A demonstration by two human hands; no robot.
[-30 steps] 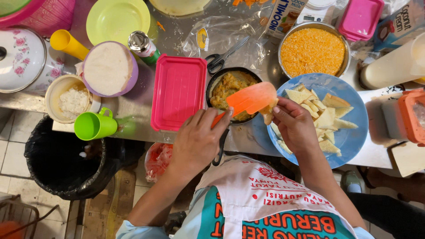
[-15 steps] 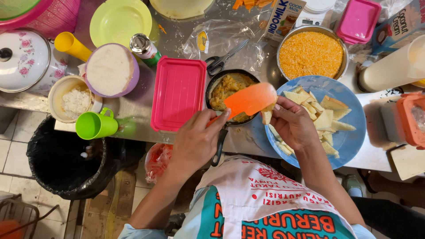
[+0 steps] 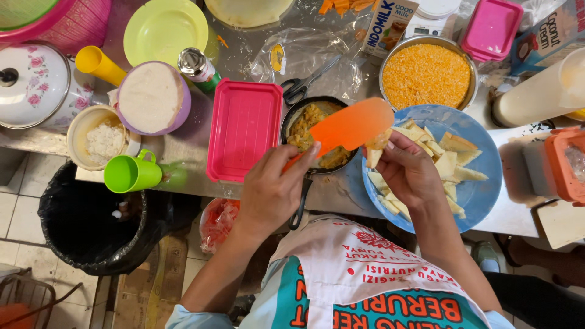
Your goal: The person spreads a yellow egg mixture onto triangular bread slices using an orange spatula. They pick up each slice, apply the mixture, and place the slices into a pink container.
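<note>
Green cup point(image 3: 129, 173) at counter edge, far left. Pink lid point(image 3: 244, 128) flat beside black pan point(image 3: 315, 131) of yellow filling. Left hand point(image 3: 272, 189) clenched round handle of orange spatula point(image 3: 349, 127), blade raised over pan. Right hand point(image 3: 406, 170) pinches folded pastry piece point(image 3: 376, 148), touching blade tip, above blue plate point(image 3: 481, 183) of pastry triangles.

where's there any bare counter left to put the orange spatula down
Little. One bare strip of counter lies along the near edge, between the green cup and the pink tray. Another patch sits at the near edge right of the blue plate, before the orange container. Everything behind, from the white pot to the crumb bowl, is crowded.
</note>
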